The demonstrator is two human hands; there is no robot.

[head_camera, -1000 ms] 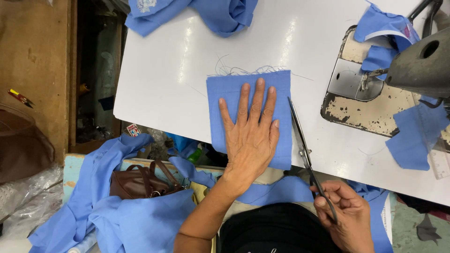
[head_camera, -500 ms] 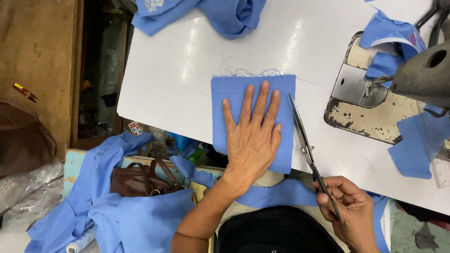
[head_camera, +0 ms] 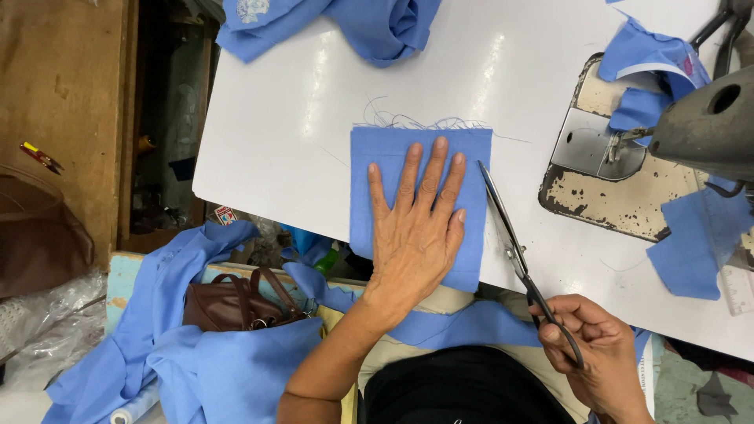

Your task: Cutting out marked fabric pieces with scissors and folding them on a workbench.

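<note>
A rectangular piece of blue cloth (head_camera: 377, 169) with a frayed far edge lies flat on the white table (head_camera: 283, 118). My left hand (head_camera: 416, 228) rests palm down on it, fingers spread. My right hand (head_camera: 593, 349) grips the handles of long black scissors (head_camera: 510, 235) at the table's near edge. The blades lie along the right edge of the cloth, pointing away from me.
A sewing machine (head_camera: 691, 129) on a worn metal plate stands at the right with blue cloth scraps (head_camera: 695, 247) around it. Bunched blue fabric (head_camera: 369, 23) lies at the far edge. A brown handbag (head_camera: 228, 302) sits among blue cloth at the lower left.
The view has shifted slightly. My left hand stays flat on the cloth, and the scissors stay beside its right edge in my right hand.
</note>
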